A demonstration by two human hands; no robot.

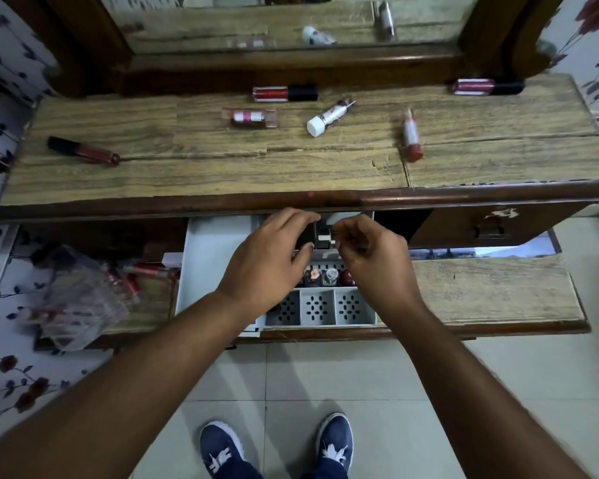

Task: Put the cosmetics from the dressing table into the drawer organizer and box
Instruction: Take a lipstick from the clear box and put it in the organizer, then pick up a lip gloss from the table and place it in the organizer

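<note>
Both my hands are over the open drawer's grey organizer (317, 308). My left hand (274, 257) is closed around a black cosmetic (305, 234) at the organizer's far end. My right hand (370, 257) pinches a black-and-silver cosmetic (324, 237) right beside it. Several small bottles (330, 276) stand in the organizer's middle row, and its three near cells hold nothing. On the dressing table top lie a dark lip gloss (83, 151), a red tube with black cap (284, 93), a pink-banded tube (249, 118), a white-capped tube (329, 117), a red lipstick (412, 137) and another gloss (488, 87).
A clear box (80, 299) with red cosmetics inside sits on the lower shelf to the left of the drawer (215, 257). A mirror (291, 22) stands behind the table top. The right drawer front (491, 229) is shut. My shoes are on the tiled floor below.
</note>
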